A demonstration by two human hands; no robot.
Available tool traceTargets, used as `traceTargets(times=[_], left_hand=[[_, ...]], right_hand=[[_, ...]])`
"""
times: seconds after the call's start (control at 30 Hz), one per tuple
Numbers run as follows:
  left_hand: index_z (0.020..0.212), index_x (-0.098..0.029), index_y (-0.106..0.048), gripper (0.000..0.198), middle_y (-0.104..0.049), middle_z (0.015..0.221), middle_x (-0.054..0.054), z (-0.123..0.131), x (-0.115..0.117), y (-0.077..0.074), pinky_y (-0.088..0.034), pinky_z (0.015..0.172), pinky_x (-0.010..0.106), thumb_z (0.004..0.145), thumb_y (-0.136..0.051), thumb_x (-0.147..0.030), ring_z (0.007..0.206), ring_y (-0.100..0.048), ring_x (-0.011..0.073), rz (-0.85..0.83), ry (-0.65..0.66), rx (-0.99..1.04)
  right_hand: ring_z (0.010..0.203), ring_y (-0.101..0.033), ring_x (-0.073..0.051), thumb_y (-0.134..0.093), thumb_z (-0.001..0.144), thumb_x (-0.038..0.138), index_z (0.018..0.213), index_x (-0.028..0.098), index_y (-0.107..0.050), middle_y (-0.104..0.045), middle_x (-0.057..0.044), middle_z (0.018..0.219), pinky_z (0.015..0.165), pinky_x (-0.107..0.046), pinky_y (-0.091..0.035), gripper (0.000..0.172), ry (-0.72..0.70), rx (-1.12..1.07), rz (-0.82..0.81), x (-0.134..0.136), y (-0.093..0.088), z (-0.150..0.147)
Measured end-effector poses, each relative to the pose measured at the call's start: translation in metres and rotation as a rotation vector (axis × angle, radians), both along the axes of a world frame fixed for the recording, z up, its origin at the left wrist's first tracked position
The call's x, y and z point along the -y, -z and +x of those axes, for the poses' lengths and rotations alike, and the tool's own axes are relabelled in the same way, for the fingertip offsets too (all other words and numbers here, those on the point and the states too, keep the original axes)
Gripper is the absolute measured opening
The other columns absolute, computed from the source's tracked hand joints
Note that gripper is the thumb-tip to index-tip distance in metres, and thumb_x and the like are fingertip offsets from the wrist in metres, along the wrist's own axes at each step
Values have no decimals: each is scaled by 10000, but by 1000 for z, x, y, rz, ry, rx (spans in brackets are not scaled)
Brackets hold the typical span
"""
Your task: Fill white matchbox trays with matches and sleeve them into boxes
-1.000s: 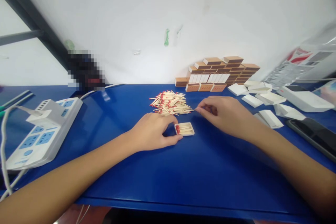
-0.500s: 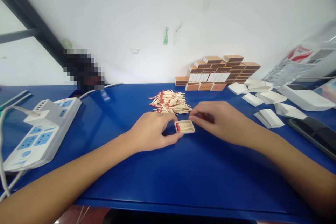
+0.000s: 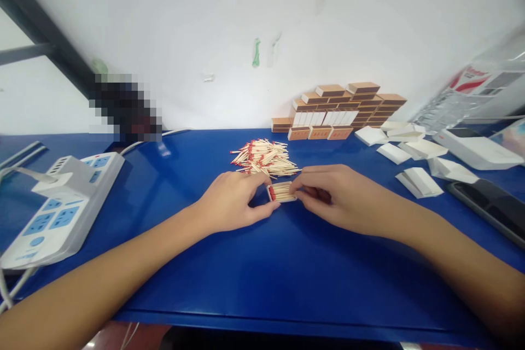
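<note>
A small white matchbox tray [image 3: 282, 200] rests on the blue table, filled with red-tipped matches [image 3: 282, 192] lying side by side, their heads to the left. My left hand [image 3: 229, 200] grips the tray's left end between thumb and forefinger. At its right end, the fingertips of my right hand [image 3: 334, 194] are pinched together over the tray and cover that corner. Whatever they may hold is hidden. Just behind the tray lies a loose heap of matches [image 3: 264, 157].
Stacked matchboxes [image 3: 340, 104] stand against the wall. Right of them lie folded white paper pieces [image 3: 419, 182], a white box [image 3: 478, 149], a black phone [image 3: 492, 208] and a plastic bottle [image 3: 463, 87]. A power strip [image 3: 61, 219] with cables occupies the left side.
My right hand has moved left and its fingertips now reach over the tray's right end. The left hand keeps its grip on the tray. The view has shifted slightly.
</note>
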State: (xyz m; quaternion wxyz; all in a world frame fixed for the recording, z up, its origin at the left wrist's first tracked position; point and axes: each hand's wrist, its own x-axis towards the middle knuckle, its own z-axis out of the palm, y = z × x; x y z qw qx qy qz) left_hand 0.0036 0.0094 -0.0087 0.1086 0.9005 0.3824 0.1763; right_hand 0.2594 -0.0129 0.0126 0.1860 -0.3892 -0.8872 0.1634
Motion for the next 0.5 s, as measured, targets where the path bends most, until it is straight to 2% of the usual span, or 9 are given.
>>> traceTargets(times=[0.13, 0.3, 0.5], left_hand=[[1084, -191, -722, 350, -593, 603, -47, -1, -1, 1, -337, 532, 260, 914, -680, -494, 507, -529, 123, -2, 2, -28], [1105, -192, -718, 355, -595, 604, -48, 0, -1, 0, -352, 546, 261, 919, -677, -491, 514, -534, 124, 15, -4, -25], [1105, -201, -714, 348, -604, 612, -41, -2, -2, -5, -321, 544, 263, 930, -660, -498, 522, -537, 130, 10, -9, -73]], right_hand=[[645, -539, -143, -562, 935, 159, 961, 197, -727, -621, -3, 734, 615, -279, -376, 171, 18, 3, 14, 0, -1, 0], [695, -564, -136, -552, 946, 143, 964, 204, -738, -655, -8, 807, 631, -265, -388, 196, -40, 7, -6, -1, 1, 0], [678, -566, -134, -559, 953, 142, 1028, 212, -743, -677, 4, 801, 636, -267, -391, 211, -18, -15, 14, -3, 4, 1]])
